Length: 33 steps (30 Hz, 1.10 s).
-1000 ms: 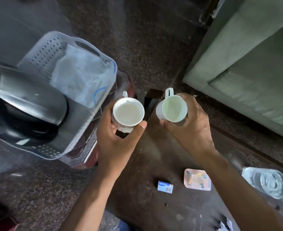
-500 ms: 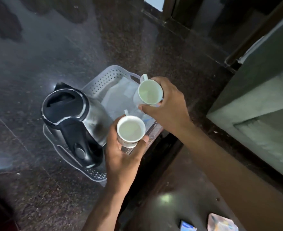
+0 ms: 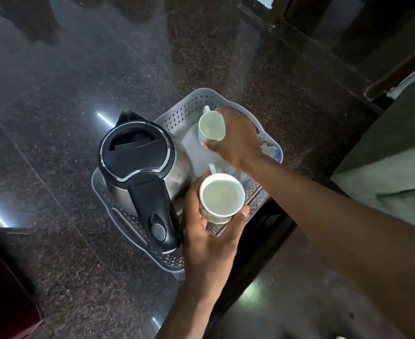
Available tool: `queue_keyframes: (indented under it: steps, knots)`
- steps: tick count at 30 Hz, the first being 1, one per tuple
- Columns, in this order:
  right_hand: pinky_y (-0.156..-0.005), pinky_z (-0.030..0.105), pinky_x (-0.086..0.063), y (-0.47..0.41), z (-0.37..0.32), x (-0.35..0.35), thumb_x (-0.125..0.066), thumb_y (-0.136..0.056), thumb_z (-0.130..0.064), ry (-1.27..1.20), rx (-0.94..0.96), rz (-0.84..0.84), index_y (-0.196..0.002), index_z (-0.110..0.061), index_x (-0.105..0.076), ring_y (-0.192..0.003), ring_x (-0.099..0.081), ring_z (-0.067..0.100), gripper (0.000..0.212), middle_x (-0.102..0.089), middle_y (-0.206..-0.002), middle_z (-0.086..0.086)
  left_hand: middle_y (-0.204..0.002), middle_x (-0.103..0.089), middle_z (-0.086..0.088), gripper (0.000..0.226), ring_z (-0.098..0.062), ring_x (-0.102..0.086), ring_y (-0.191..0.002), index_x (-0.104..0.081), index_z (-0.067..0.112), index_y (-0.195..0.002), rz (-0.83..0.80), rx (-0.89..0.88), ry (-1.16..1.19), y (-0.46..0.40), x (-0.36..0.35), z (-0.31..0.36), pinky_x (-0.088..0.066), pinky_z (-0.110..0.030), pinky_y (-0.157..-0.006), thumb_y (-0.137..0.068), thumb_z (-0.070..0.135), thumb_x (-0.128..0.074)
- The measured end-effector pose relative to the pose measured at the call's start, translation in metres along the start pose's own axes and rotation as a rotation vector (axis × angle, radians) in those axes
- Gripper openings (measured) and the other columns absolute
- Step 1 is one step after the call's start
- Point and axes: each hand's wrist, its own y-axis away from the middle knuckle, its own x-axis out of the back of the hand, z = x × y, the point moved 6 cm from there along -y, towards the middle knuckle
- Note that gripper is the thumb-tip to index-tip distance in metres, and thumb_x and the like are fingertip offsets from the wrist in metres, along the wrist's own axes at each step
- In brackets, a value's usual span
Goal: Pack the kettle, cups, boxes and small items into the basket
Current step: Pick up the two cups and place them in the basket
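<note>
**Steel, plastic, glazed china, polished stone**

The kettle has a brushed metal body with a matt black plastic lid and handle. Around it, the basket is pale perforated plastic. Beside it, both cups look glossy ceramic. The floor is polished speckled stone.

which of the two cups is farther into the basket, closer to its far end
The cup held by the right hand; it sits over the basket's far end, while the left hand's cup hovers at the near edge.

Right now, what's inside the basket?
The kettle stands in the basket, with white paper or plastic lying beside it. The right hand holds a cup down inside; the left hand holds another cup over it. Anything underneath is hidden.
</note>
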Motion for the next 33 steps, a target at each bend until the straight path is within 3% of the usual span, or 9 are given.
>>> queue_keyframes:
  steps: [3,9,11,14,19,24,27,30,33]
  knots:
    - [-0.098,0.041,-0.057,-0.002,0.001,-0.002,-0.092,-0.069,-0.041,0.003,-0.012,0.015,-0.136,-0.019,-0.060,-0.120,-0.067,0.027,0.077,-0.071,-0.130,0.005,-0.135,-0.075,-0.008,0.077,-0.016,-0.077,-0.115,-0.063,0.025,-0.142,0.016,0.007,0.018,0.000,0.000,-0.003,-0.060,-0.020,-0.093,-0.072,0.037,-0.092]
    - [-0.111,0.039,-0.045,0.006,0.001,0.004,-0.094,-0.074,-0.029,-0.011,0.001,-0.096,-0.156,-0.015,-0.039,-0.141,-0.053,0.029,0.100,-0.057,-0.152,0.009,-0.135,-0.076,-0.004,0.071,-0.014,-0.077,-0.115,-0.064,0.037,-0.137,0.013,-0.001,0.022,0.000,-0.005,-0.002,-0.061,-0.022,-0.095,-0.071,0.036,-0.092]
    - [-0.112,0.040,-0.048,0.013,0.001,0.021,-0.094,-0.075,-0.022,-0.053,-0.031,-0.092,-0.158,-0.016,-0.035,-0.137,-0.056,0.030,0.102,-0.057,-0.152,0.011,-0.133,-0.076,-0.001,0.070,-0.012,-0.076,-0.115,-0.064,0.036,-0.136,0.016,-0.009,0.021,-0.002,-0.006,0.000,-0.060,-0.023,-0.097,-0.071,0.035,-0.091]
    - [-0.105,0.043,-0.055,0.030,0.004,0.059,-0.091,-0.080,-0.023,-0.175,-0.121,-0.044,-0.153,-0.022,-0.046,-0.121,-0.068,0.025,0.086,-0.064,-0.140,0.007,-0.130,-0.075,-0.005,0.069,-0.012,-0.075,-0.112,-0.064,0.028,-0.137,0.027,-0.009,0.026,-0.004,-0.011,0.000,-0.059,-0.024,-0.099,-0.074,0.023,-0.093]
    - [-0.097,0.032,-0.062,0.078,0.005,0.097,-0.086,-0.086,-0.037,-0.395,-0.181,-0.082,-0.133,-0.025,-0.067,-0.102,-0.073,0.007,0.052,-0.072,-0.119,-0.008,-0.125,-0.074,-0.007,0.068,-0.009,-0.073,-0.107,-0.062,0.014,-0.140,0.002,-0.017,0.012,-0.011,-0.021,0.000,-0.060,-0.027,-0.098,-0.078,0.006,-0.089]
    - [-0.102,0.033,-0.059,0.128,-0.001,0.091,-0.087,-0.074,-0.056,-0.461,-0.159,-0.213,-0.135,-0.034,-0.064,-0.116,-0.068,0.005,0.070,-0.071,-0.120,-0.016,-0.129,-0.072,-0.019,0.074,-0.008,-0.076,-0.108,-0.056,-0.007,-0.145,-0.091,-0.076,0.052,-0.018,-0.032,0.002,-0.062,-0.024,-0.092,-0.080,-0.017,-0.090]
    - [-0.093,0.024,-0.060,0.141,-0.006,0.089,-0.093,-0.072,-0.041,-0.434,-0.096,-0.173,-0.130,-0.035,-0.064,-0.107,-0.070,0.001,0.066,-0.072,-0.113,-0.017,-0.121,-0.071,-0.017,0.078,-0.011,-0.076,-0.100,-0.047,-0.018,-0.145,-0.188,-0.098,0.167,-0.018,-0.042,0.003,-0.065,-0.029,-0.087,-0.074,-0.021,-0.081]
    - [-0.092,0.028,-0.060,0.143,-0.006,0.089,-0.094,-0.074,-0.029,-0.404,-0.097,-0.073,-0.128,-0.029,-0.065,-0.102,-0.071,0.004,0.061,-0.073,-0.111,-0.015,-0.114,-0.079,0.008,0.078,0.002,-0.076,-0.098,-0.045,-0.021,-0.145,-0.225,-0.124,0.175,-0.018,-0.046,0.002,-0.062,-0.018,-0.087,-0.075,-0.027,-0.078]
    - [-0.091,0.032,-0.060,0.143,-0.006,0.087,-0.095,-0.073,-0.032,-0.370,-0.112,-0.034,-0.125,-0.027,-0.067,-0.101,-0.071,0.006,0.059,-0.074,-0.109,-0.013,-0.118,-0.073,-0.007,0.077,0.002,-0.075,-0.098,-0.049,-0.017,-0.144,-0.197,-0.106,0.164,-0.018,-0.046,0.003,-0.062,-0.017,-0.085,-0.074,-0.017,-0.080]
